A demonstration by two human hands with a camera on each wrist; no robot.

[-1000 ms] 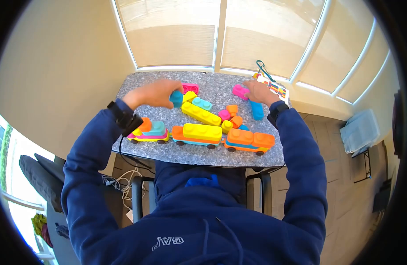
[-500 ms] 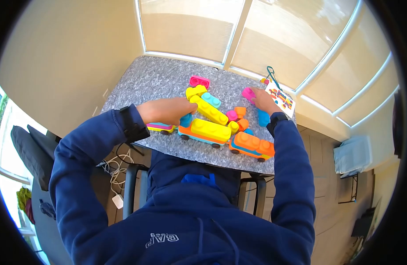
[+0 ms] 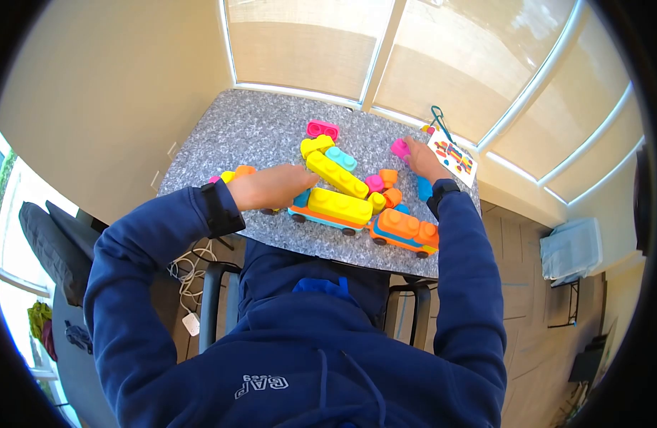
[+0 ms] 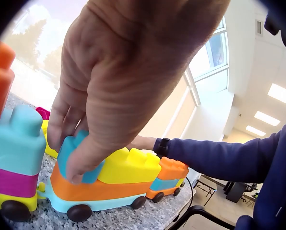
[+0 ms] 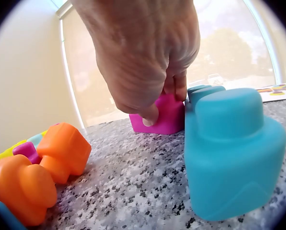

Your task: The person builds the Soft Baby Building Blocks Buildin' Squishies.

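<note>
My left hand [image 3: 275, 187] pinches a small blue block [image 4: 68, 147] between thumb and fingers. That block sits at the left end of the middle train car, on its orange layer [image 4: 73, 190] beside a long yellow block [image 3: 340, 207]. At the table's right side my right hand [image 3: 427, 161] holds a magenta block [image 5: 170, 117], thumb on its near face and fingers behind. A long blue block [image 5: 234, 163] stands right beside those fingers. The front train car [image 4: 13, 179], partly hidden by the left hand in the head view, is at the left.
An orange-topped car [image 3: 407, 228] is coupled at the right. Loose blocks lie mid-table: a long yellow one [image 3: 337, 175], a light-blue one [image 3: 341, 158], several orange ones [image 5: 66, 151]. Farther back is a pink block [image 3: 322, 129]. A picture card [image 3: 453, 158] lies at the right edge.
The left hand has carried the blue block from the table's back left down onto the middle car. The right hand stays at the magenta block. The head view has shifted.
</note>
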